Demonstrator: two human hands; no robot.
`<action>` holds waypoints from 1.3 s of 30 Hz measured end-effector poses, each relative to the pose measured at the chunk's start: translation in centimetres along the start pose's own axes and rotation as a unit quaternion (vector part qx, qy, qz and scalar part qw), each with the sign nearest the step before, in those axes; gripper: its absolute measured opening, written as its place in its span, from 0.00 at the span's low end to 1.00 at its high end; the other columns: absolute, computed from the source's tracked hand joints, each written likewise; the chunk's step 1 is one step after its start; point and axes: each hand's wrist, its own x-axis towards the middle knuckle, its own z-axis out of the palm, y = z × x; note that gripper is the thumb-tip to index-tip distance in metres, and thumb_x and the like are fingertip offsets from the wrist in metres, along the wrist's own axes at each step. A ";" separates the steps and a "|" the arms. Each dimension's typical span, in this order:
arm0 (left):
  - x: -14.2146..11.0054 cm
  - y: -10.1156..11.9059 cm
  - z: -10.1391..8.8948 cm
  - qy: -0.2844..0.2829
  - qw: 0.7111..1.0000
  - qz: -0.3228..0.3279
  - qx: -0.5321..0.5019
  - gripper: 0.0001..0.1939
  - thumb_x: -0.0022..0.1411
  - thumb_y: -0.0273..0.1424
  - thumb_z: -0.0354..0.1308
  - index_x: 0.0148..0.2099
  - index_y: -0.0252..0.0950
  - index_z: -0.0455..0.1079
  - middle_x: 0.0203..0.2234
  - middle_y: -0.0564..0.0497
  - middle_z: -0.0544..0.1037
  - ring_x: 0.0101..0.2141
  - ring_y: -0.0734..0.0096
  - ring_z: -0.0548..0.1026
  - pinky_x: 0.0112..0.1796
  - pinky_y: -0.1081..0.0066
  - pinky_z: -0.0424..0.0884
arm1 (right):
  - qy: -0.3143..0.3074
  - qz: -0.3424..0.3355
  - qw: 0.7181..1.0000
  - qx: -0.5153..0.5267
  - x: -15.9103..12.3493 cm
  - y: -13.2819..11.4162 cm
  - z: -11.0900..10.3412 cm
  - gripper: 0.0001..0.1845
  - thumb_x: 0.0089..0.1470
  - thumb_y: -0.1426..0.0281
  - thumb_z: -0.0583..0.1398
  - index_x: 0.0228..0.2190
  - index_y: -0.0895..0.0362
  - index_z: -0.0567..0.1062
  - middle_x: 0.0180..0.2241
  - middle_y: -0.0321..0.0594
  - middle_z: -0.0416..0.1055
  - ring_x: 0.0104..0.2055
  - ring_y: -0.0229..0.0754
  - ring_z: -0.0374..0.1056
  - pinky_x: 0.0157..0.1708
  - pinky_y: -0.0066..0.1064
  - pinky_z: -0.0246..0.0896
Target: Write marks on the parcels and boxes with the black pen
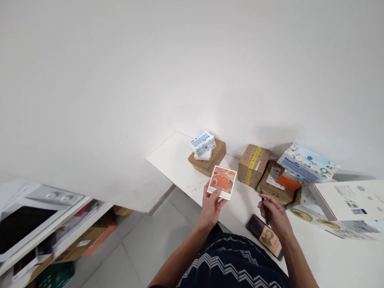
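Note:
In my left hand [210, 207] is a small square card [222, 180] with an orange picture and a white border; my thumb lies over its lower edge. My right hand [275, 216] is closed around a dark pen [266, 212], above the table and apart from the card. Below that hand lies a phone [264, 235] with a portrait picture on its lower part. Beyond the card a brown carton [218, 153] carries a small white-and-blue box [202, 141] and a white box [204, 156] under it.
Along the wall stand a carton with yellow tape [261, 161], another carton [277, 194], an orange box [289, 180], a floral box [311, 164] and a large white box [358, 201]. To the left, a microwave [20, 223] stands over loaded shelves. Tiled floor [149, 248] shows between.

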 end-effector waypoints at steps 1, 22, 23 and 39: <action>-0.1 0.0 0.1 -0.004 1.000 0.001 -0.002 0.27 0.46 0.33 0.68 0.49 0.45 0.64 0.43 0.53 0.75 0.40 0.68 0.75 0.41 0.62 0.74 | -0.017 0.011 0.997 0.080 -0.5 -1.1 0.0 0.17 0.51 0.57 0.58 0.39 0.53 0.74 0.26 0.37 0.72 0.22 0.40 0.59 0.23 0.33 0.55; -1.1 -1.5 -1.4 -0.020 0.838 0.350 0.417 0.28 0.49 0.24 0.64 0.53 0.44 0.66 0.52 0.44 0.61 0.58 0.55 0.61 0.55 0.58 0.63 | 0.019 -0.127 0.984 0.121 -4.6 -8.1 4.1 0.08 0.54 0.65 0.62 0.37 0.51 0.74 0.28 0.36 0.75 0.28 0.38 0.68 0.31 0.32 0.64; -1.2 -1.6 -1.4 -0.021 0.834 0.355 0.421 0.28 0.49 0.24 0.64 0.53 0.44 0.65 0.52 0.44 0.61 0.57 0.54 0.61 0.55 0.57 0.62 | 0.023 -0.137 0.984 0.112 -4.8 -8.2 4.4 0.06 0.55 0.64 0.61 0.36 0.51 0.73 0.26 0.35 0.74 0.28 0.39 0.68 0.31 0.33 0.64; -1.2 -2.1 -1.0 -0.047 0.706 0.500 0.499 0.29 0.50 0.21 0.62 0.54 0.40 0.62 0.52 0.42 0.61 0.54 0.58 0.65 0.52 0.57 0.69 | 0.030 -0.362 0.912 -0.190 -5.0 -7.4 7.3 0.03 0.59 0.70 0.56 0.36 0.53 0.70 0.30 0.37 0.72 0.32 0.40 0.71 0.33 0.33 0.67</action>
